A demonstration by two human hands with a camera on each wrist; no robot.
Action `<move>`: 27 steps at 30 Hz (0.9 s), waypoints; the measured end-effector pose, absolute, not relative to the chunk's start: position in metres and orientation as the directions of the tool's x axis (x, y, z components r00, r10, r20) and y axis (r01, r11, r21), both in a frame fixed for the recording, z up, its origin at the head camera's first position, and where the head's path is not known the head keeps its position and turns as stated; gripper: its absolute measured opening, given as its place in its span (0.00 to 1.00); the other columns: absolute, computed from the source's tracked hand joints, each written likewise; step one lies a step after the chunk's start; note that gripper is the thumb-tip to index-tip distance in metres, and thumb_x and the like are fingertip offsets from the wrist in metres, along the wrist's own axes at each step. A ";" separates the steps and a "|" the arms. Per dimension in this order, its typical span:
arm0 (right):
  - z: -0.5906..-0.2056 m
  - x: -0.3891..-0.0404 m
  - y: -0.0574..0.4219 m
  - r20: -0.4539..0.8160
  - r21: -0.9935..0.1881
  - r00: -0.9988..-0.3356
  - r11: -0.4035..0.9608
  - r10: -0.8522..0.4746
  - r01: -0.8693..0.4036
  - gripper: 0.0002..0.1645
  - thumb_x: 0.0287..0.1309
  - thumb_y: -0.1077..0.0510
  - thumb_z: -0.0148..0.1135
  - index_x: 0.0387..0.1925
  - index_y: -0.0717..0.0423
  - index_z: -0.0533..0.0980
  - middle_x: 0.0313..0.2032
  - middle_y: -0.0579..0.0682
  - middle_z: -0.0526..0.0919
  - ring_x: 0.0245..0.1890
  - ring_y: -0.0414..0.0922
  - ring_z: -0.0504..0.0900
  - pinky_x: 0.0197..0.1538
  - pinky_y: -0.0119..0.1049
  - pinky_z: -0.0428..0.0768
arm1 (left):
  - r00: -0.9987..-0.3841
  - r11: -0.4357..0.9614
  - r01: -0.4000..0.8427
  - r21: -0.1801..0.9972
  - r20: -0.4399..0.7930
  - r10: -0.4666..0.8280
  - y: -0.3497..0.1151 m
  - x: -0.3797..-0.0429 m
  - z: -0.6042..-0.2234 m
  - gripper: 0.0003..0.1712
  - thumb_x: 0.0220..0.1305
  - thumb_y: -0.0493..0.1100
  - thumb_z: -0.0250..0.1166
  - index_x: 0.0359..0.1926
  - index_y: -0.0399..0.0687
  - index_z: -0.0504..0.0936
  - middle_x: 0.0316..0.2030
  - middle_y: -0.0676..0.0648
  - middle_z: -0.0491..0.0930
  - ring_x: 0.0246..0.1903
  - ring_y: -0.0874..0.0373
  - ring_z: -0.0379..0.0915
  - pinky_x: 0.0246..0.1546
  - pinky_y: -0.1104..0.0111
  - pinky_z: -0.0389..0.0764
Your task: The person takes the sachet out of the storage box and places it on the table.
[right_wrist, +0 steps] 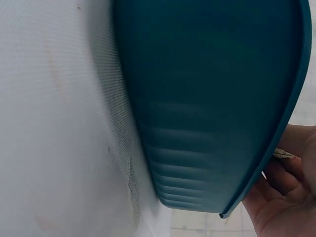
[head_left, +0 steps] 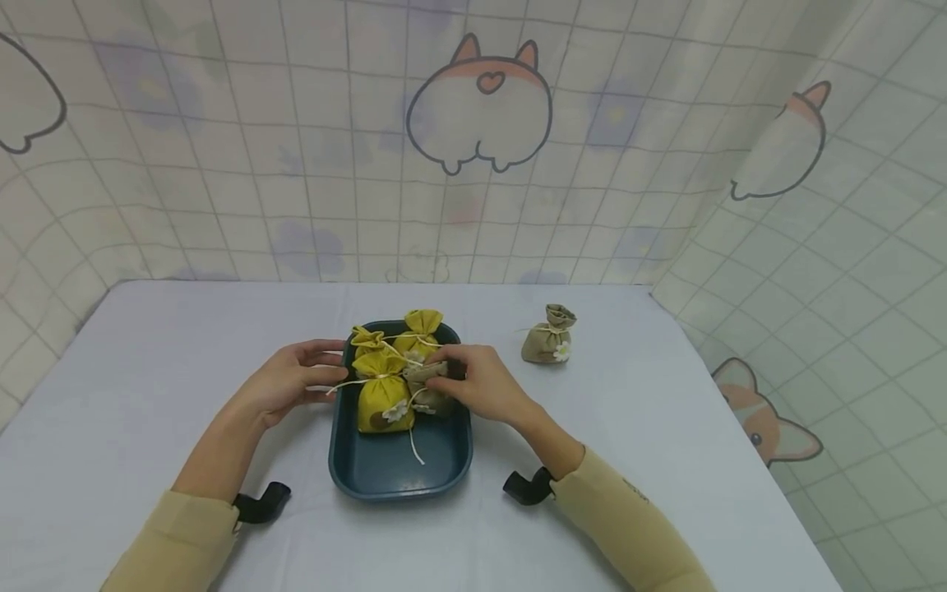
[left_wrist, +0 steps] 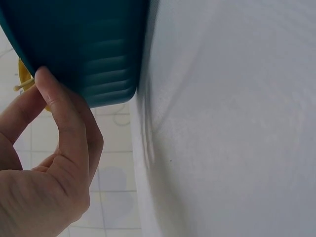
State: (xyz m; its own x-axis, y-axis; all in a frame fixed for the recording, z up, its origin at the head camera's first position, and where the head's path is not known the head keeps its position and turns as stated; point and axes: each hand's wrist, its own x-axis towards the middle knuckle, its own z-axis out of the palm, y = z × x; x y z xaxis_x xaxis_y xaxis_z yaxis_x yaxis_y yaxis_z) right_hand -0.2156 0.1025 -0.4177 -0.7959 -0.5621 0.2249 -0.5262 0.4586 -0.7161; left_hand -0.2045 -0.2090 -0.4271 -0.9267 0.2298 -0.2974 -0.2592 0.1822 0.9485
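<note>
Head view shows a dark teal rectangular tray (head_left: 385, 469) at the lower centre of the frame, on the white-covered desk (head_left: 592, 411). The right hand (head_left: 484, 385) has thumb and fingers clamped on a grey-brown cloth drawstring pouch (head_left: 436, 403) inside the tray's right half. The left hand (head_left: 288, 382) reaches the tray's left rim with its fingers slightly apart; it seems best used for light steadying there, without tilting the tray. Because the yellow cloth pouch (head_left: 383, 393) sits right beside the gripped one, a straight, slow motion should disturb it least. The loose white cord (head_left: 416, 448) could snag, so keep the fingers clear of it. A second grey-brown pouch (head_left: 546, 341) stands right of centre, outside the tray.
</note>
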 end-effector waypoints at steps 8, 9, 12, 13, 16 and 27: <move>-0.414 -0.215 0.105 0.250 -0.755 -0.795 0.403 -0.553 -0.517 0.08 0.63 0.61 0.72 0.44 0.53 0.86 0.40 0.44 0.87 0.36 0.37 0.83 0.36 0.32 0.83 | -0.927 0.193 -0.246 0.950 -0.289 0.238 -0.208 -0.205 -0.427 0.40 0.71 0.39 0.66 0.77 0.36 0.59 0.66 0.32 0.67 0.49 0.53 0.77 0.45 0.64 0.85; -0.413 -0.214 0.105 0.251 -0.759 -0.795 0.398 -0.552 -0.515 0.08 0.63 0.61 0.72 0.44 0.53 0.86 0.40 0.44 0.87 0.36 0.37 0.83 0.37 0.33 0.84 | -0.927 0.193 -0.244 0.950 -0.287 0.240 -0.208 -0.205 -0.428 0.40 0.71 0.39 0.66 0.77 0.36 0.59 0.66 0.32 0.67 0.49 0.53 0.77 0.45 0.64 0.85; -0.411 -0.215 0.107 0.256 -0.768 -0.797 0.385 -0.548 -0.511 0.07 0.63 0.62 0.72 0.43 0.54 0.85 0.40 0.45 0.87 0.38 0.39 0.84 0.40 0.34 0.85 | -0.929 0.191 -0.241 0.952 -0.283 0.238 -0.208 -0.205 -0.428 0.40 0.71 0.39 0.66 0.77 0.35 0.59 0.65 0.32 0.67 0.47 0.54 0.78 0.44 0.64 0.85; -0.410 -0.215 0.107 0.260 -0.772 -0.796 0.378 -0.547 -0.512 0.07 0.63 0.62 0.71 0.43 0.55 0.85 0.40 0.46 0.87 0.38 0.40 0.84 0.41 0.34 0.85 | -0.929 0.191 -0.243 0.951 -0.284 0.236 -0.208 -0.204 -0.428 0.40 0.71 0.39 0.67 0.77 0.36 0.59 0.65 0.32 0.67 0.47 0.54 0.78 0.44 0.64 0.85; -0.408 -0.217 0.110 0.271 -0.794 -0.802 0.347 -0.533 -0.499 0.08 0.64 0.63 0.71 0.44 0.57 0.84 0.41 0.48 0.87 0.39 0.41 0.86 0.41 0.34 0.85 | -0.931 0.194 -0.246 0.950 -0.287 0.227 -0.209 -0.204 -0.428 0.40 0.70 0.39 0.67 0.76 0.36 0.60 0.64 0.32 0.68 0.46 0.54 0.78 0.44 0.64 0.85; -0.385 -0.217 0.129 0.323 -0.877 -0.840 0.197 -0.437 -0.439 0.08 0.66 0.65 0.68 0.45 0.61 0.84 0.41 0.51 0.87 0.40 0.46 0.85 0.44 0.41 0.86 | -0.928 0.198 -0.247 0.949 -0.290 0.232 -0.209 -0.205 -0.431 0.39 0.71 0.39 0.67 0.76 0.37 0.60 0.65 0.33 0.67 0.46 0.53 0.78 0.44 0.64 0.85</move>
